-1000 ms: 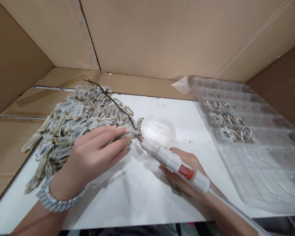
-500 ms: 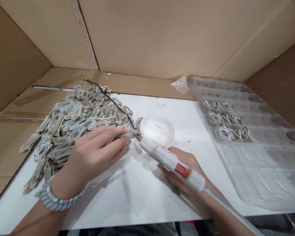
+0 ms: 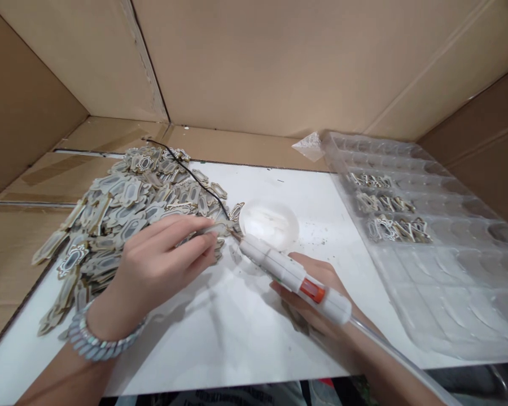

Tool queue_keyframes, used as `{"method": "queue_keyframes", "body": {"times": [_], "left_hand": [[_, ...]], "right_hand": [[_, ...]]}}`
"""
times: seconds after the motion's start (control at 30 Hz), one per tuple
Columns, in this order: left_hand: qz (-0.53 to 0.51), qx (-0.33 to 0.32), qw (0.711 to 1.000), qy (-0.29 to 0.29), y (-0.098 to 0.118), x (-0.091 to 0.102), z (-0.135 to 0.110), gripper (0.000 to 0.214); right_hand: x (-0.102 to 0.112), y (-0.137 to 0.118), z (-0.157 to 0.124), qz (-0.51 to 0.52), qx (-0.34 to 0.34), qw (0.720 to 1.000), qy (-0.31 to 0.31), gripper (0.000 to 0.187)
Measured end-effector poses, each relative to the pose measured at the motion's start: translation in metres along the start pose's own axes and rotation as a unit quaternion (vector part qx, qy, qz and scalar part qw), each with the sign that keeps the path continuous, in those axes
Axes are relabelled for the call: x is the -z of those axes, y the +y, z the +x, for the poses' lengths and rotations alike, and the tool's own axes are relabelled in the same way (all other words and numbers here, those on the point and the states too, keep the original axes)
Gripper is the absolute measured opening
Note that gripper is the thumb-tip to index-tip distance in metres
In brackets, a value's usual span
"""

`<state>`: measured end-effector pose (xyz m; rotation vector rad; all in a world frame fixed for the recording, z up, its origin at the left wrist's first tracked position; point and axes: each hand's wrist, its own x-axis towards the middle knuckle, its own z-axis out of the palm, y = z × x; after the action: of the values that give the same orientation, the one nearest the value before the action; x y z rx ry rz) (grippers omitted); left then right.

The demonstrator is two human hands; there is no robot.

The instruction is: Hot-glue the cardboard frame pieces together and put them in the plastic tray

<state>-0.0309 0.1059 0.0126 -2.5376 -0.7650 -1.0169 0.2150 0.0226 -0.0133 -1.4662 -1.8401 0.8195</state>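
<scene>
My left hand pinches a small flat ornate frame-shaped piece between thumb and fingers, beside a heap of similar grey and gold-edged pieces. My right hand is wrapped round a white glue gun with an orange window and a clear stick in its rear. The gun's metal tip touches or nearly touches the pinched piece. A black cord runs from the back of the heap to near that piece. Something brownish below my right hand is too hidden to name.
A shallow white round dish lies just beyond the gun tip. On the right, a clear compartmented tray holds rows of frame-shaped pieces. A small clear packet sits at the back. Cardboard walls enclose the white board.
My left hand has tilted the pinched piece slightly, showing more of it at the gun tip. The gun stays almost in place. The whole view has shifted a little.
</scene>
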Motion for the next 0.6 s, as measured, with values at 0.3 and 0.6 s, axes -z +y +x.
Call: {"method": "queue_keyframes", "body": {"times": [0.3, 0.6], "left_hand": [[-0.031, 0.015, 0.999, -0.001, -0.001, 0.000, 0.002, 0.013], [-0.368, 0.235, 0.899, -0.034, 0.045, -0.018, 0.004, 0.012]], "right_hand": [[0.001, -0.001, 0.002, 0.009, -0.031, 0.999, 0.035, 0.027], [0.012, -0.017, -0.001, 0.196, -0.203, 0.959, 0.020, 0.031]]}}
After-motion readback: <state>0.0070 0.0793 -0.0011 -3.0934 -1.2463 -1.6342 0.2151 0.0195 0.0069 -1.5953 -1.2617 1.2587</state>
